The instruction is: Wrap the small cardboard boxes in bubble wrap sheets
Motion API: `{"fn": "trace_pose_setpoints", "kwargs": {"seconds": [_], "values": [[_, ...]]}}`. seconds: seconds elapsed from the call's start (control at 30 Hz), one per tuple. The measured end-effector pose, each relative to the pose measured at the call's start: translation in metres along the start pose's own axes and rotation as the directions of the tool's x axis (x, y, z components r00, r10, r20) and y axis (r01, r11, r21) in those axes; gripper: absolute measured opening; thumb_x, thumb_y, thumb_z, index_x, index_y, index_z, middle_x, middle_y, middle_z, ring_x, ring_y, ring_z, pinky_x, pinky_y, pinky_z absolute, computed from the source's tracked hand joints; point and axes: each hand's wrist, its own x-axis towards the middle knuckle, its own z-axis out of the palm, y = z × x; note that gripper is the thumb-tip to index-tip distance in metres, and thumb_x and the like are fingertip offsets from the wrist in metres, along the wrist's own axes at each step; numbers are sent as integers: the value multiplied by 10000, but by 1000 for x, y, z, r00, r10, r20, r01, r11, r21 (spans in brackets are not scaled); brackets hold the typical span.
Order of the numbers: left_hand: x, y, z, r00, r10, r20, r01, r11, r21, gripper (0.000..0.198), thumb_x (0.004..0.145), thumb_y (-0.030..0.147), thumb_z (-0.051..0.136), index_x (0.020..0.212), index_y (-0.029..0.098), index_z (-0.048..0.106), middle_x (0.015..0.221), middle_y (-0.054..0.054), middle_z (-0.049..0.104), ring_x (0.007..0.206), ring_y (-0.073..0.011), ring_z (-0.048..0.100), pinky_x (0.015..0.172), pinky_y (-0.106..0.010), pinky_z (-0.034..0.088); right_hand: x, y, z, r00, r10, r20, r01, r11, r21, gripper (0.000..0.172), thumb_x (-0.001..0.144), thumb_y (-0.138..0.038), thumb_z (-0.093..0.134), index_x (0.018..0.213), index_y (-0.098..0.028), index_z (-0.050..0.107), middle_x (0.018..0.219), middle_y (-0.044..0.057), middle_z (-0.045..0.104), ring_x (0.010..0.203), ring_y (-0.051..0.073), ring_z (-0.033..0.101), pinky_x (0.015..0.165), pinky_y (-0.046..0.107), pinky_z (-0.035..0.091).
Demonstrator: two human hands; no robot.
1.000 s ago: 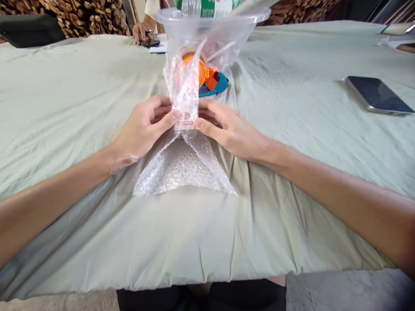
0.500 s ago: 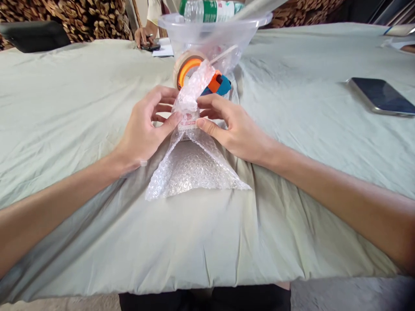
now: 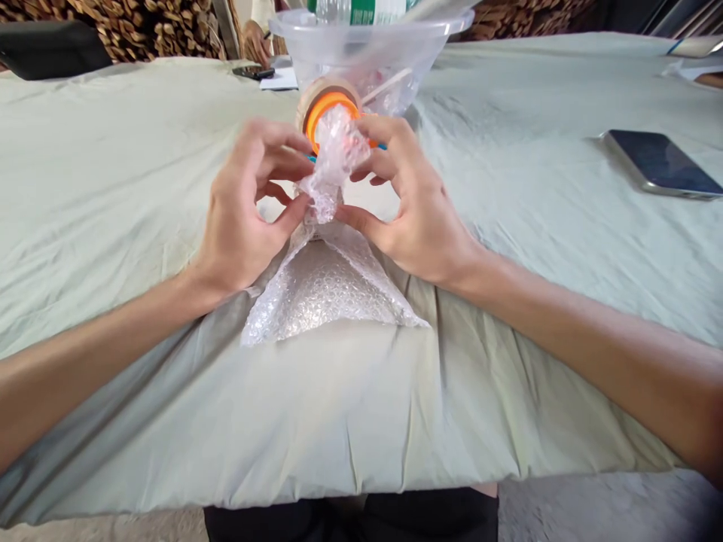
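Bubble wrap (image 3: 330, 293) back from tablecloth's near edge (image 3: 316, 485), phone (image 3: 662, 162) well apart.

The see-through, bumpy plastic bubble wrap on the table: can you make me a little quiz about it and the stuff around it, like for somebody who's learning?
1. True or false: the flat, black-screened phone with a silver edge lies on the pale green tablecloth.

2. What colour is the inner ring of the round, tan tape roll?
A) Purple
B) Orange
C) Black

3. Fill the gap: the raised end of the clear, bumpy plastic bubble wrap is between the bare left hand and the ____.

Key: 1. True. 2. B, orange. 3. Bare right hand.
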Motion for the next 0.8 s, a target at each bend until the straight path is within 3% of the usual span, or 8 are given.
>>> {"fn": "trace_pose_setpoints", "kwargs": {"seconds": [0.1,0.23,0.3,0.4,0.5,0.63,0.8], "values": [[0,1,-1,1000,-18,26,18,999,-28,320,1045,313,867,1329,392,740,1193,17,860,1116,-239,836,924,-412,713,-1,-1,1,1000,-24,11,25,997,-68,416,1030,-365,783,1416,-381,628,1520,51,746,1300,320,737,1187,497,622],[0,-1,-3,999,28,21,-29,999,44,92,1052,258,800,1064,341,839,1171,2,872,1116,-237,847,900,-379,744,-2,0,1,996,-81,32,84,989,-118,27,1080,-369,711,1096,-348,703,1360,80,765,1199,313,735,1093,506,663],[1,-3,-6,998,42,43,-46,993,104,118,1062,246,775,1052,336,852,1153,-12,875,1111,-247,846,896,-380,749,-2,0,-1,996,-75,53,82,986,-143,100,1100,-371,697,1007,-335,703,1349,85,765,1265,319,729,1157,535,659],[1,-6,-12,986,110,123,-129,978,163,227,1112,218,695,1163,355,868,1217,-18,889,1165,-269,850,1013,-440,740,-1,3,-5,994,-66,93,82,980,-182,140,1115,-414,683,1007,-352,746,1340,78,800,1309,344,734,1256,606,620],[0,-12,-21,962,168,215,-205,965,163,307,1153,231,637,1295,392,857,1321,1,886,1243,-285,854,1087,-498,730,0,9,-11,984,-95,148,122,976,-182,165,1122,-393,639,1136,-378,802,1417,70,804,1366,361,729,1308,645,580],[-2,-22,-34,933,156,324,-216,964,158,344,1156,267,629,1373,428,843,1469,19,838,1373,-319,817,1186,-535,705,-1,16,-18,961,-148,235,193,965,-180,369,1114,-235,537,1311,-378,814,1524,61,763,1436,318,717,1302,581,590],[-1,-30,-43,867,207,453,-284,952,110,593,1096,358,742,1680,385,648,1687,-47,699,1535,-357,714,1306,-573,624,-5,23,-22,917,-242,318,293,948,-123,448,1125,-265,565,1546,-299,717,1653,110,652,1580,313,629,1340,595,551]]}}
